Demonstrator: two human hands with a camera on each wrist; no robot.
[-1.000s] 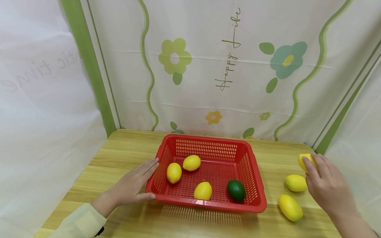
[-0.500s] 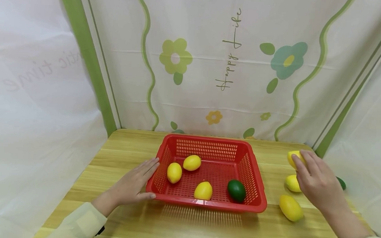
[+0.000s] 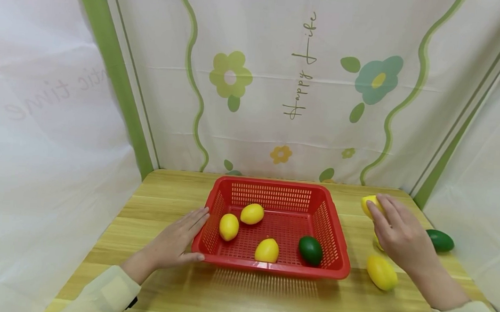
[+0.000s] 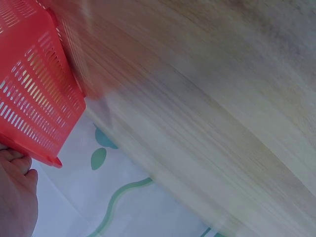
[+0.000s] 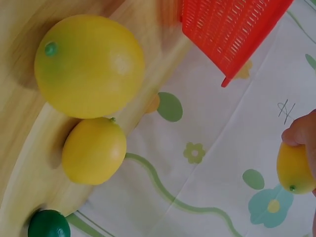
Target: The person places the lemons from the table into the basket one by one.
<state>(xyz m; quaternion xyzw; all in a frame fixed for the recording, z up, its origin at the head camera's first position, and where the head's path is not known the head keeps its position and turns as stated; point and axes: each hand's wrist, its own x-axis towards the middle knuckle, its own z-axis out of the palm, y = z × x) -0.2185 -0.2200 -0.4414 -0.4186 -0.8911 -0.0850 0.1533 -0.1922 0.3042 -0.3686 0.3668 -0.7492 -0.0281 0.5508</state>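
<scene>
Right hand point(image 3: 404, 232) pinches a yellow oval lemon point(image 5: 294, 170) near the wooden table's point(image 3: 167, 189) far right corner; slack pressure could drop it. Left hand point(image 3: 170, 241), fingers straight, touches the red plastic basket point(image 3: 269, 266); pushing could shift it.

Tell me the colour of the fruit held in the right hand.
The fruit is yellow with a small green tip; the right wrist view shows it best.

Behind the pale wood-grain table point(image 3: 167, 194) hangs a white fabric curtain point(image 3: 257, 24) printed with a yellow-green flower point(image 3: 230, 75), a blue-green flower point(image 3: 379, 80) and sideways green "Happy Life" lettering point(image 3: 303, 76); an orange flower point(image 3: 281, 154) shows above the table's far edge. A white left sheet point(image 3: 41, 173), edged with a broad green stripe point(image 3: 112, 64), and a white right sheet point(image 3: 478, 163) flank the table.
</scene>
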